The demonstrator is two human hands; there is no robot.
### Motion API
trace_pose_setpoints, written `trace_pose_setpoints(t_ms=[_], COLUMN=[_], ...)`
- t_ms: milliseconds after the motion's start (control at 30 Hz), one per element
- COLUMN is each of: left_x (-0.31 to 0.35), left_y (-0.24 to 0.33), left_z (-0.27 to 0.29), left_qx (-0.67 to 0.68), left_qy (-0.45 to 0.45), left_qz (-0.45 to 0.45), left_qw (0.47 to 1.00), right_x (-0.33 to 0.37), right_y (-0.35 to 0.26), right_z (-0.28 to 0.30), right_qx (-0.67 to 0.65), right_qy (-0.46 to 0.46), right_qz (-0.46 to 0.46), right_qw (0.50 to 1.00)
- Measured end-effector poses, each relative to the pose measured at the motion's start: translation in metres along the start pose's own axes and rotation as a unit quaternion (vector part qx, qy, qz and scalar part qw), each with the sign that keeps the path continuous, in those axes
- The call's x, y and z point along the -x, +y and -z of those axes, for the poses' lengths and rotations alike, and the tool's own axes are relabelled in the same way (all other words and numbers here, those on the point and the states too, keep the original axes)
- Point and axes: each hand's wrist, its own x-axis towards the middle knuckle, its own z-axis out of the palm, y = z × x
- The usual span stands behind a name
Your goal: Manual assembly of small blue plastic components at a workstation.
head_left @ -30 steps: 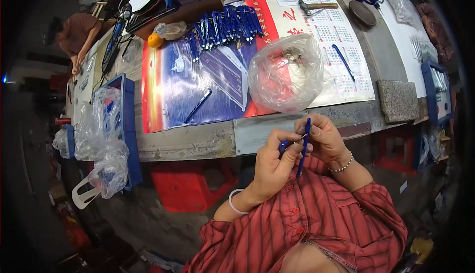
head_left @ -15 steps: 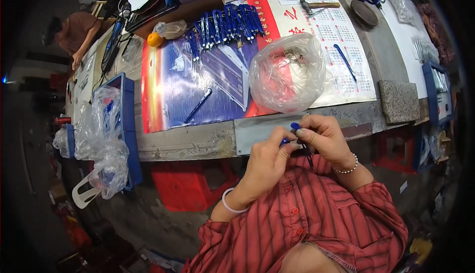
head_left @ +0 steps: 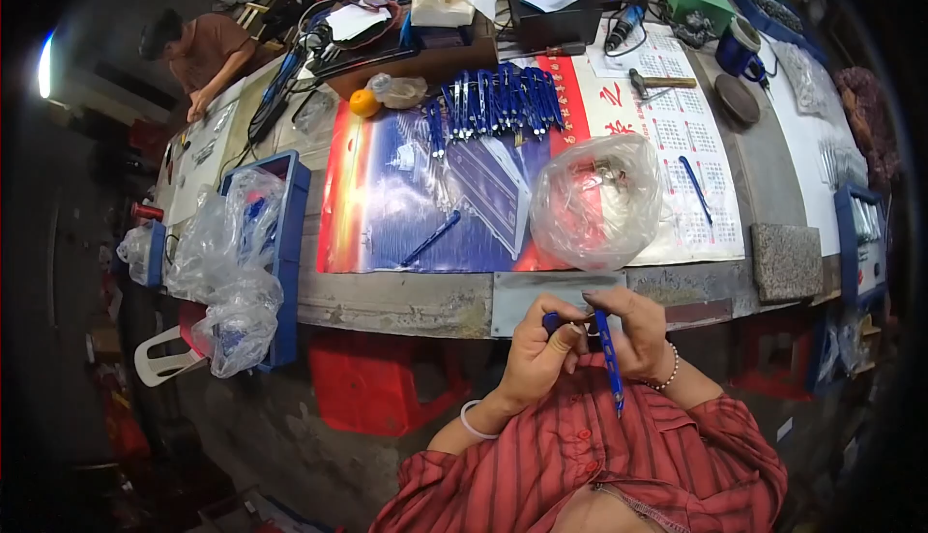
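My right hand (head_left: 633, 332) is closed on a slim blue pen-like tool (head_left: 611, 369), which hangs point-down in front of my chest. My left hand (head_left: 539, 354) is closed beside it, pinching a small dark-blue piece (head_left: 551, 321). A thin piece spans the short gap between both hands, too small to make out. Just beyond them sits a clear plastic bag (head_left: 570, 229), opened wide, with small metal-looking parts inside. One similar blue tool (head_left: 432, 237) lies on the poster to the left, another (head_left: 694, 190) to the right. Farther back is a row of several such tools (head_left: 483, 103).
A stone block (head_left: 785, 260) sits at the table's right front edge. Blue crates (head_left: 287, 272) with plastic bags stand at the left. An orange (head_left: 364, 103), a hammer (head_left: 665, 81) and a blue mug (head_left: 739, 48) are farther back. Another person (head_left: 208, 55) works at the far left.
The blue tool in my right hand now points down and shows at full length; before, mostly its end showed between my fingers. The view has shifted, so the table appears lower and farther right.
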Motion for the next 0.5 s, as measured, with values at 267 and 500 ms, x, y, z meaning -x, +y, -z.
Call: trace_pose_setpoints(t_ms=[267,500], left_x=[-0.005,-0.007], left_y=[-0.011,-0.005], left_z=[0.003,0.008], left_qx=[-0.391,-0.477], left_qy=[-0.021,-0.121], left_qz=[-0.308,-0.334], left_qw=[0.867,0.804], right_x=[0.005,0.002], right_y=[-0.003,-0.005], right_z=[0.008,0.013], right_qx=[0.148,-0.356], right_qy=[-0.043,-0.091], right_qz=[0.034,-0.398], right_qw=[0.988,0.841])
